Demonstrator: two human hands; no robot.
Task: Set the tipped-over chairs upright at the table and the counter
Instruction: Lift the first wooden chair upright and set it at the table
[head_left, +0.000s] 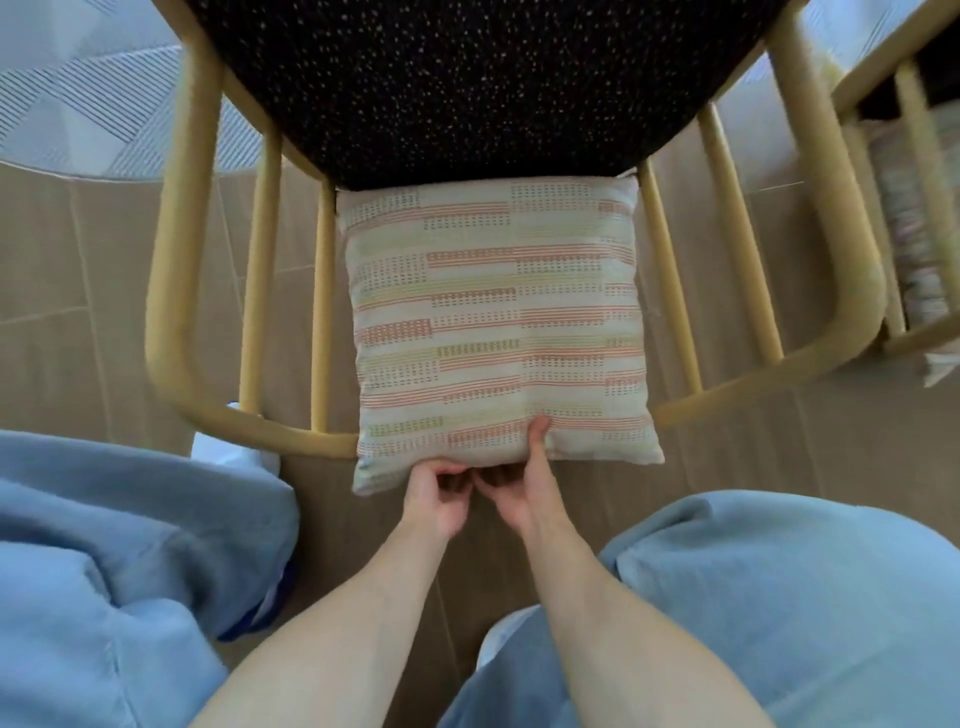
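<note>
A chair (182, 270) with a curved yellow wooden frame and a dark speckled seat (483, 78) stands right below me, seen from above. A square cushion (498, 322) with pink, yellow and grey woven bands leans against its spindle back. My left hand (434, 501) and my right hand (522, 488) hold the cushion's near edge side by side. The right thumb presses on the cushion's face; the fingers curl beneath the edge.
A second yellow-framed chair (914, 171) with a similar cushion stands at the right edge. A pale patterned rug (88, 98) lies at the top left on the tan tiled floor (67, 291). My legs in light blue trousers (104, 571) fill the lower corners.
</note>
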